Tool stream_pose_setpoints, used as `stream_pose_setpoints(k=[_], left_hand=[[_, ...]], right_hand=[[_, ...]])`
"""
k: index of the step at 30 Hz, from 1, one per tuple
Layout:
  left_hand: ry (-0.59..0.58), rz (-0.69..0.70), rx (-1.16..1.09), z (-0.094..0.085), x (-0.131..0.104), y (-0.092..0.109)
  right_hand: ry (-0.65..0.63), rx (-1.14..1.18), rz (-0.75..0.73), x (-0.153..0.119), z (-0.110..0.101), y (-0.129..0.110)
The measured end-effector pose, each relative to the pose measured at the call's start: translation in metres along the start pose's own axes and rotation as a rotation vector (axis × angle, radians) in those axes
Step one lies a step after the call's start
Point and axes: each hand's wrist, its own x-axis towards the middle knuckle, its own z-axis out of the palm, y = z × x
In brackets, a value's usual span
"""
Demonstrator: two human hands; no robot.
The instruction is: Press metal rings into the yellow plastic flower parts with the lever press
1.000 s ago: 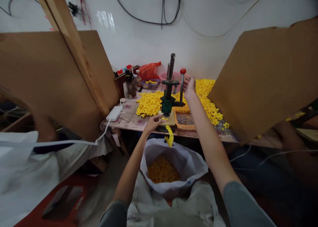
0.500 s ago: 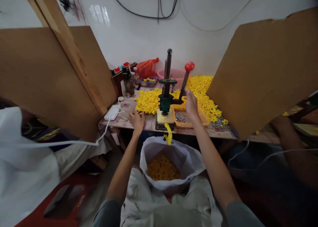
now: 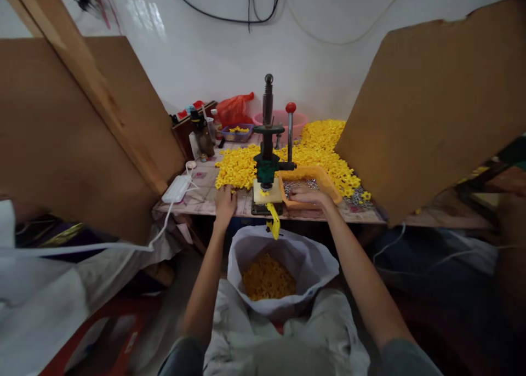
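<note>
My left hand (image 3: pixel 226 201) rests at the front edge of a heap of small yellow plastic pieces (image 3: pixel 237 169), its fingers curled together; whatever they pinch is too small to make out. My right hand (image 3: pixel 307 195) reaches into an orange tray (image 3: pixel 329 187) of small metal parts (image 3: pixel 302 184), its fingers together and pointing left; their tips are hard to see. Between the hands stands a green hand press (image 3: pixel 266 167) with a red-knobbed lever (image 3: pixel 290 132), upright and untouched. A yellow piece (image 3: pixel 265 193) lies under its ram, and a yellow strip (image 3: pixel 274 221) slopes down from its base.
A white sack (image 3: pixel 320 261) holding yellow pieces stands open between my knees, below the table edge. Cardboard panels (image 3: pixel 435 102) flank the table. Behind are a pink basin (image 3: pixel 299 118), a purple basket (image 3: pixel 237 134) and bottles. A white power strip (image 3: pixel 177 188) lies at left.
My right hand has come off the press lever and moved down into the orange tray. The lever has swung from a rightward tilt to upright. My left hand stays by the heap, fingers drawn closer together.
</note>
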Motion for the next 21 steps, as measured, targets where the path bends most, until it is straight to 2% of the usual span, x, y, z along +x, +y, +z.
stream_pose_setpoints(k=[2,4,6,9,12,15,18,21], left_hand=[[0.038,-0.036,-0.264,0.005,0.006,-0.001],[0.084,-0.116,-0.522,0.012,0.011,0.009],[0.073,-0.138,-0.701,0.022,0.013,0.025],[-0.052,-0.077,-0.801,0.036,0.012,0.046],[-0.134,-0.051,-0.807,0.044,0.009,0.055],[-0.18,-0.017,-0.814,0.042,0.007,0.053],[-0.247,0.035,-0.816,0.032,0.004,0.05],[-0.295,0.071,-0.807,0.024,0.001,0.052]], right_hand=[[-0.056,0.06,0.003,0.001,0.001,0.003],[-0.011,0.148,-0.001,0.001,0.004,0.007],[0.151,0.227,-0.009,-0.001,0.007,0.01],[0.465,0.233,-0.006,-0.007,0.007,0.013],[0.631,0.237,0.001,-0.015,0.003,0.003],[0.623,0.187,-0.102,-0.02,0.007,-0.024],[0.566,-0.047,-0.229,-0.024,0.021,-0.057],[0.521,-0.209,-0.255,-0.028,0.035,-0.076]])
